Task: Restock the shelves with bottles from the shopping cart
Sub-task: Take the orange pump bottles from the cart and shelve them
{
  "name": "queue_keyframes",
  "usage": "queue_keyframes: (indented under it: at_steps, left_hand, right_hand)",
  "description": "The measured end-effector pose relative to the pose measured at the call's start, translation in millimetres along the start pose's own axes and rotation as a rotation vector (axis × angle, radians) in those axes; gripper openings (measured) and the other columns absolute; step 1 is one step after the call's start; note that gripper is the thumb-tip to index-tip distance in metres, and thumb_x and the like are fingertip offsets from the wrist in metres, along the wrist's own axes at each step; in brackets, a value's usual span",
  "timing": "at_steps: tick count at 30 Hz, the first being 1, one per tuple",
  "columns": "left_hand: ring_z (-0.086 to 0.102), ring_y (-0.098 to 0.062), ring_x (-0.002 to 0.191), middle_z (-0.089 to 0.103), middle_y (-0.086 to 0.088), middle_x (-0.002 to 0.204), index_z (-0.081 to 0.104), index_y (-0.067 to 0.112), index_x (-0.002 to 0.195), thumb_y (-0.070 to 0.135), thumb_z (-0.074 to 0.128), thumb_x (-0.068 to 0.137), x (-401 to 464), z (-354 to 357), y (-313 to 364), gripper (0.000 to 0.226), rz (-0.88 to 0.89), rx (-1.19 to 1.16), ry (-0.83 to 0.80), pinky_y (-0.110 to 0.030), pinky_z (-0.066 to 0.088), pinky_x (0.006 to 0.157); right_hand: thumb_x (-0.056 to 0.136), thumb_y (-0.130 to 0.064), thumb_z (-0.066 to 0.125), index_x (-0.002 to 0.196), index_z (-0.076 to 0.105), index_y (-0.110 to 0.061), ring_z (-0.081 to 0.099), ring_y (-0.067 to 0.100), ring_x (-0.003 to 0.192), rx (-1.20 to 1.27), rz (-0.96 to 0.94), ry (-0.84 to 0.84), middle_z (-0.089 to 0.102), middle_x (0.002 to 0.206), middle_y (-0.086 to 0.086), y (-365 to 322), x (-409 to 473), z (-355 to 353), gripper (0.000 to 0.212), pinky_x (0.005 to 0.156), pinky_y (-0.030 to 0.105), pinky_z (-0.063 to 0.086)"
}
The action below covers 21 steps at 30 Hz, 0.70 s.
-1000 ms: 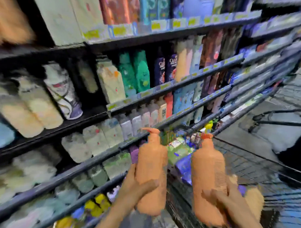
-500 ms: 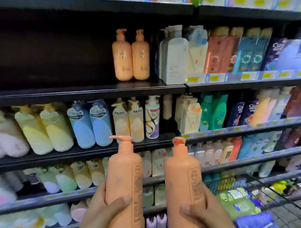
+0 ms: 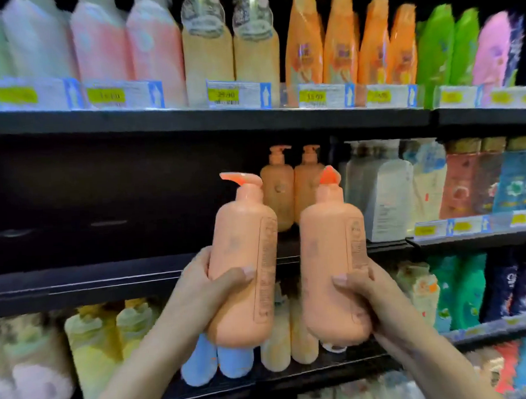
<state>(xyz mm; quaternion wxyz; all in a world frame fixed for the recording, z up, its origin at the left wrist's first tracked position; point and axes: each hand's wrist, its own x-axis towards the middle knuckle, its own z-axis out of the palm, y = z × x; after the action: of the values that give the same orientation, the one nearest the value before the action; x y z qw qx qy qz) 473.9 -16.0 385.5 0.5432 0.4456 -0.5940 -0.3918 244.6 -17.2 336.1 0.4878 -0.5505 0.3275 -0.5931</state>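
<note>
My left hand (image 3: 205, 286) grips a peach pump bottle (image 3: 243, 259) by its lower half. My right hand (image 3: 369, 291) grips a second, matching peach pump bottle (image 3: 329, 256). Both bottles are held upright, side by side, in front of the middle shelf (image 3: 109, 276). Behind them on that shelf stand two identical peach pump bottles (image 3: 292, 189). Left of those two, the shelf is dark and bare. The shopping cart is out of view.
The top shelf (image 3: 193, 121) carries pale pouches and orange and green bottles behind price tags. White, pink and teal bottles (image 3: 404, 188) fill the middle shelf to the right. Blue, cream and yellow bottles (image 3: 219, 362) stand on the shelf below.
Both hands have lifted the two peach bottles from cart height up to the middle shelf. My view has tilted upward and moved closer to the shelves.
</note>
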Motion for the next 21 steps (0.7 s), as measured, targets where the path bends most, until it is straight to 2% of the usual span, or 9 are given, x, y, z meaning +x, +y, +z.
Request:
queue_keyframes:
  at_steps: [3,5,8,11,15,19,21]
  left_hand:
    - [0.069,-0.023,0.094,0.068,-0.007,0.108,0.055,0.019,0.116,0.055,0.070,0.041,30,1,4,0.085,0.035,0.015,-0.046,-0.047,0.056,0.082]
    - [0.068,-0.022,0.094,0.068,-0.006,0.109,0.054,0.018,0.117,0.050,0.075,0.051,55,9,2,0.076,0.019,0.015,-0.010,-0.045,0.057,0.081]
    - [0.066,-0.017,0.093,0.064,-0.003,0.110,0.050,0.019,0.119,0.033,0.077,0.074,91,21,-6,0.055,0.025,-0.018,0.012,-0.032,0.055,0.069]
    - [0.062,-0.015,0.096,0.059,-0.001,0.115,0.041,0.019,0.129,0.030,0.081,0.070,120,30,-19,0.072,0.024,-0.035,0.079,-0.030,0.053,0.070]
    - [0.057,-0.013,0.100,0.054,-0.001,0.122,0.033,0.019,0.139,0.026,0.087,0.063,143,36,-33,0.093,0.069,0.014,0.112,-0.026,0.049,0.071]
    - [0.055,-0.017,0.105,0.052,-0.001,0.124,0.031,0.027,0.132,0.024,0.089,0.061,153,38,-44,0.092,0.104,0.089,0.125,-0.031,0.047,0.081]
    - [0.054,-0.019,0.108,0.050,-0.002,0.126,0.029,0.032,0.127,0.025,0.088,0.062,157,40,-48,0.089,0.119,0.133,0.142,-0.033,0.046,0.085]
  right_hand:
    - [0.048,-0.031,0.079,0.110,0.065,-0.017,0.072,0.016,0.084,-0.036,-0.046,0.047,0.075,0.098,0.006,-11,44,-11,0.065,0.061,0.025,0.055]
    - [0.047,-0.034,0.079,0.116,0.062,-0.015,0.072,0.020,0.088,-0.051,-0.029,0.096,0.074,0.101,0.007,-21,68,-12,0.074,0.064,0.029,0.056]
    - [0.044,-0.039,0.079,0.120,0.059,-0.018,0.071,0.019,0.091,-0.094,-0.031,0.146,0.074,0.101,0.003,-25,95,-17,0.081,0.067,0.031,0.056]
    - [0.045,-0.042,0.078,0.117,0.058,-0.025,0.071,0.012,0.089,-0.151,-0.075,0.154,0.074,0.101,-0.004,-22,116,-23,0.077,0.064,0.024,0.056]
    - [0.046,-0.040,0.078,0.119,0.054,-0.027,0.068,0.013,0.099,-0.209,-0.109,0.165,0.070,0.110,-0.003,-9,138,-30,0.078,0.081,0.033,0.054]
    - [0.055,-0.030,0.079,0.115,0.051,-0.027,0.064,0.012,0.102,-0.276,-0.124,0.180,0.067,0.110,-0.004,8,152,-37,0.066,0.079,0.028,0.050]
    - [0.059,-0.024,0.086,0.110,0.050,-0.031,0.065,0.007,0.099,-0.306,-0.144,0.183,0.067,0.108,-0.007,15,157,-42,0.063,0.077,0.024,0.048]
